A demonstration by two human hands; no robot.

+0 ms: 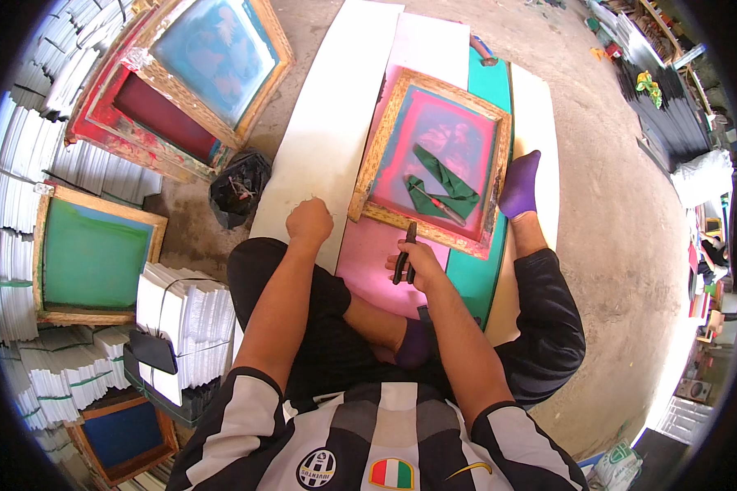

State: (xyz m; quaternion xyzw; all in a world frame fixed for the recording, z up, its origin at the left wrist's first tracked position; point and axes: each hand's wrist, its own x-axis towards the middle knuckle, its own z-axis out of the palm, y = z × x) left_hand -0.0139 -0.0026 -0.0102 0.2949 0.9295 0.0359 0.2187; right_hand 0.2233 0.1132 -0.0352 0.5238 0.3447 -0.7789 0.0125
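My right hand (422, 266) is wrapped round a pair of black-handled pliers (404, 260), jaws pointing away from me, just short of the near edge of a wooden screen-printing frame (377, 155). My left hand (309, 221) is closed in a fist over the white board (319, 131); whatever its fingers hold, if anything, is hidden. The frame lies tilted across the boards, its mesh tinted pink and blue. On the mesh rest a folded green strip of cloth (442, 176) and a screwdriver (444, 209) with a partly red handle.
Under the frame lie pink (377, 262) and green (487, 278) boards. My purple-socked foot (520, 184) sits by the frame's right side. A black plastic bag (237, 188), a green-meshed frame (98, 254), more frames and stacked paper bundles (188, 319) crowd the left.
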